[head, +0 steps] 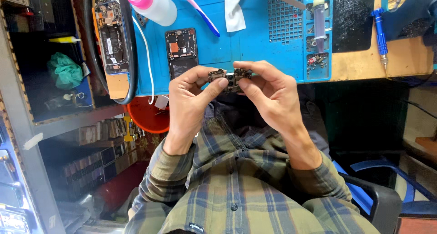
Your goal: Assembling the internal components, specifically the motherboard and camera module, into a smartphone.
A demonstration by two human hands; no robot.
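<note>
Here, a small dark circuit board (230, 78), flat and irregular in outline with tiny metal parts studding its face, is being held up in front of the person's chest, just below the near edge of the blue mat (255, 42). The left hand (191, 102) is pinching the board's left end between thumb and forefinger, the other fingers curling loosely beneath. The right hand (268, 95) is gripping the right end the same way, thumb underneath and fingertips pressing on top, so both hands are closing on the board from opposite sides.

The blue mat is looking rubbery, with a gridded section and small tray pockets moulded into it, and is lying on a wooden bench (400, 56). On it an opened phone (181, 51) is lying with its dark insides showing, near a blue-and-pink toothbrush (200, 10) and a white plastic bottle with a pink cap (152, 4). A second opened phone (110, 33) is resting at the mat's left, inside a loop of black cable. A blue screwdriver (379, 33) is lying on the wood at the right. The plaid sleeves are looking soft and woven.
</note>
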